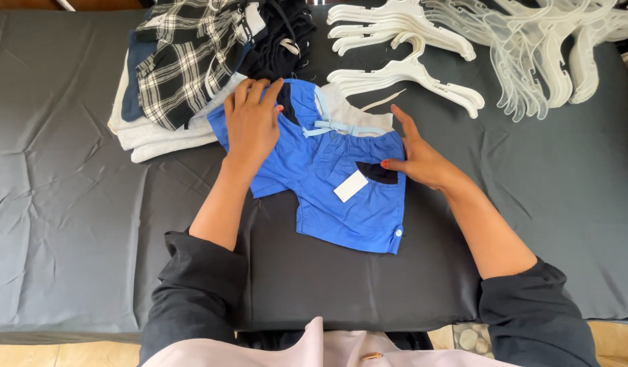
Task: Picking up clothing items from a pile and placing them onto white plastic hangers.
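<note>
A pair of small blue shorts [334,197] lies flat in the middle of a table covered with dark grey cloth [76,204]. The shorts have a light blue drawstring at the waist, a dark pocket trim and a white paper tag. My left hand [251,122] rests palm down on the left side of the shorts, fingers spread. My right hand [417,155] presses on the right edge of the shorts beside the dark pocket, fingers straight. Neither hand holds anything.
A pile of folded clothes [185,75], with a black-and-white plaid piece on top, sits at the back left. A white plastic hanger [409,75] lies just behind the shorts, and several more hangers [531,47] are heaped at the back right.
</note>
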